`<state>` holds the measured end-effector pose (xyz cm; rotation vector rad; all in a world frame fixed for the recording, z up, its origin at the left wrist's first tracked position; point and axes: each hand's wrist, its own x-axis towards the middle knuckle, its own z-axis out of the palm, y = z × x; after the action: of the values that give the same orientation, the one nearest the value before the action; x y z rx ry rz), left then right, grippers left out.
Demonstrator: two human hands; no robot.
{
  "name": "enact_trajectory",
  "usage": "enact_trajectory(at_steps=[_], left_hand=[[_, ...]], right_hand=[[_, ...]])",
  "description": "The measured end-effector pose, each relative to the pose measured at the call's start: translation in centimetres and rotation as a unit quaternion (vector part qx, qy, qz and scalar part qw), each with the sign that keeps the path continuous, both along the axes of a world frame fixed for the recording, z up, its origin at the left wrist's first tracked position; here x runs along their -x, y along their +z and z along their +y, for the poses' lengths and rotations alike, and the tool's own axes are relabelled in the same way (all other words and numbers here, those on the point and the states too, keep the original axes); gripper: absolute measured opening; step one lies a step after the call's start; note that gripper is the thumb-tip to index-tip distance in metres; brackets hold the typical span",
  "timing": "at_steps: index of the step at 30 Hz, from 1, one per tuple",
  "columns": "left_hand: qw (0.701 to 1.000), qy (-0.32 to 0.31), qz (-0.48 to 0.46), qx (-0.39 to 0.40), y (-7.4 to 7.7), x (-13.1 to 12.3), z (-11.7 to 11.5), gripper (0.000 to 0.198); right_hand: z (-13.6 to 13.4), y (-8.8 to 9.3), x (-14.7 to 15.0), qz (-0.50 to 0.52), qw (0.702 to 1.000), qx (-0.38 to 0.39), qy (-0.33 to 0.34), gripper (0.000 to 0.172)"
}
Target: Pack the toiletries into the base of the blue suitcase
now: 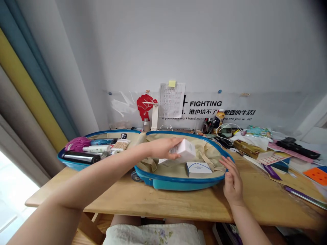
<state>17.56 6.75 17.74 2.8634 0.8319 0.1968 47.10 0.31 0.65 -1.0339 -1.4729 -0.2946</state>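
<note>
My left hand (165,148) is closed on a white box (188,149), which it holds tilted over the right half of an open blue suitcase (178,183). Below that box, a flatter white box (199,168) with blue lines lies on the beige lining. My right hand (233,183) rests against the suitcase's right rim, fingers stretched out, nothing in them. Packed into the left half are a purple bath puff (78,144), a white tube (96,149), a black cylinder (81,157) and a pack of cotton swabs (121,145).
The suitcase lies across a wooden table (153,200). Clutter covers the table's right side: papers, a purple pen (304,196), an orange item (317,174), a golden pouch (249,149). Behind the suitcase stand a white lamp (154,117) and a yellow bottle (219,119).
</note>
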Motion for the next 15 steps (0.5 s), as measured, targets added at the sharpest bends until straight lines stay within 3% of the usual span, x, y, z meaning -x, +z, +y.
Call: enact_trajectory(at_steps=[6,15], left_hand=[[0.996,0.015,0.090,0.003,-3.1,-1.6,0.0,0.076],[0.987,0.032,0.149,-0.043,-4.2,-2.1,0.4,0.078]], right_hand=[[0.0,-0.1,0.0,-0.009,1.000,-0.009,0.007,0.038],[-0.1,0.1,0.1,-0.008,1.000,-0.004,0.004,0.040]])
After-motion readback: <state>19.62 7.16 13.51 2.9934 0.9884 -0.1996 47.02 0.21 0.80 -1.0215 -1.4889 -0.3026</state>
